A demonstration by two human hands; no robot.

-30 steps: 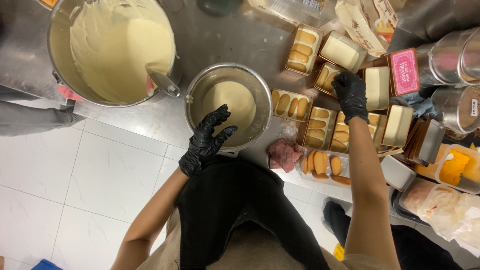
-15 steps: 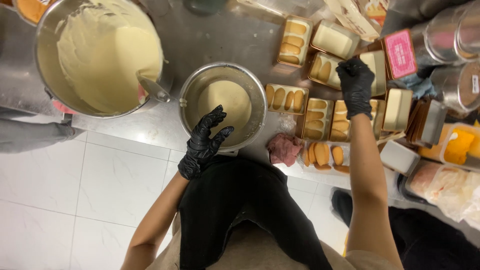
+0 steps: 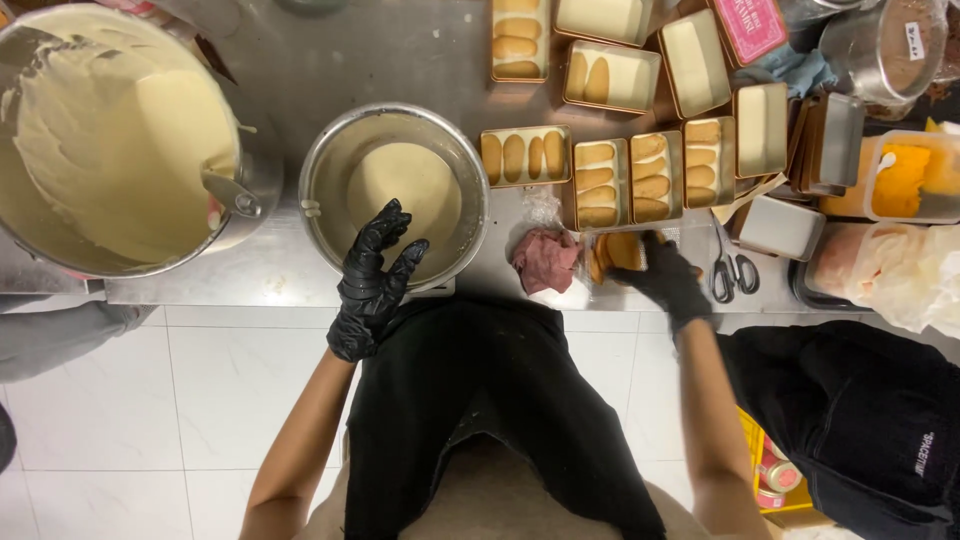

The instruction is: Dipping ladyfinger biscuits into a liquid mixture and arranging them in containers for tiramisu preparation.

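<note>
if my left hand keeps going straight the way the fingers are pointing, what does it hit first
Most likely the small steel bowl of pale batter. The left hand points up and away over its near rim, so it would meet the rim or the batter, depending on a height that cannot be judged from above.

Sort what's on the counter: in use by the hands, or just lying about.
In use:
right hand on biscuit tray
left hand over small bowl
filled tins

Lying about:
scissors
pink cloth
big bowl
orange tub
</note>
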